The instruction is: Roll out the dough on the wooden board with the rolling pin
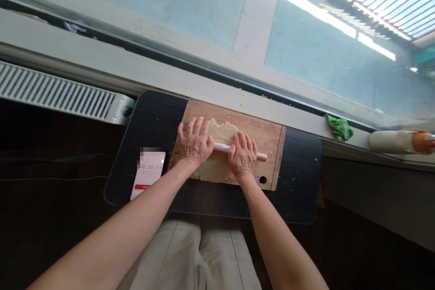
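Note:
A slim pinkish rolling pin (221, 147) with printed lettering lies across a flattened sheet of pale dough (217, 167). My left hand (195, 142) is over the pin's left part, fingers bent forward across it and thumb near the lettering. Farther right, my right hand (244, 154) closes over the pin, whose right end (261, 157) sticks out past the fingers. The dough has a ragged far edge and shows both in front of and behind the pin. Beneath it is a wooden cutting board (268, 131) with a round hole near its right front corner. My palms hide much of the pin.
The board rests on a small black table (299, 167). A phone (149, 174) showing a timer lies at the left. Along the windowsill (210, 86) are crumbs, a green cloth (340, 128) and a bottle (394, 142) on its side. A radiator (61, 93) stands at the left.

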Tool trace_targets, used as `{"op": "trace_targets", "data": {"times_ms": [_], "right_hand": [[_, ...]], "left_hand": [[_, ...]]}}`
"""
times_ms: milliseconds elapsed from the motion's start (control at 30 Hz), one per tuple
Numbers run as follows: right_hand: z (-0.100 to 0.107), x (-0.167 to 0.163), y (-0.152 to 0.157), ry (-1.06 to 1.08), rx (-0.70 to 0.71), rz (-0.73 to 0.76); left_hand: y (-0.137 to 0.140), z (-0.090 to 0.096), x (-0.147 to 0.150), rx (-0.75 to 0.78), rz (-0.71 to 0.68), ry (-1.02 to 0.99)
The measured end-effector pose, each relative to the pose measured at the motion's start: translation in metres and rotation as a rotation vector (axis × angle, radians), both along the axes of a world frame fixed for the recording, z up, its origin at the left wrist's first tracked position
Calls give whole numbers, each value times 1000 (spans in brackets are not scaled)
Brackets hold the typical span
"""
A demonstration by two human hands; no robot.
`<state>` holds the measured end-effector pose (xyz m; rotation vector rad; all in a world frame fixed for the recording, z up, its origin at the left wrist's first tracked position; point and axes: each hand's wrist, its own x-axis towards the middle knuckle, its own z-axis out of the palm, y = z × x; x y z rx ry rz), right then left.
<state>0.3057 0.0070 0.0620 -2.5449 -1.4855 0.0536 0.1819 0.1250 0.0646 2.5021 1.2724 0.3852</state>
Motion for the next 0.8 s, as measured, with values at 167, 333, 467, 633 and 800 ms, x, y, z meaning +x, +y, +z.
{"op": "trace_targets", "data": {"times_ms": [167,333,467,633,800], "right_hand": [[1,28,33,-7,5,-9],[-1,24,31,10,19,-33],[-6,0,3,19,42,4],[-8,14,18,13,71,-7],[-6,36,43,25,41,-44]], "left_hand": [[31,-3,30,6,35,-10],[35,-3,33,1,13,-20],[14,-3,10,-4,-64,-21],[29,-5,25,-4,-54,-1],[56,-8,55,-23,-14,0]]}}
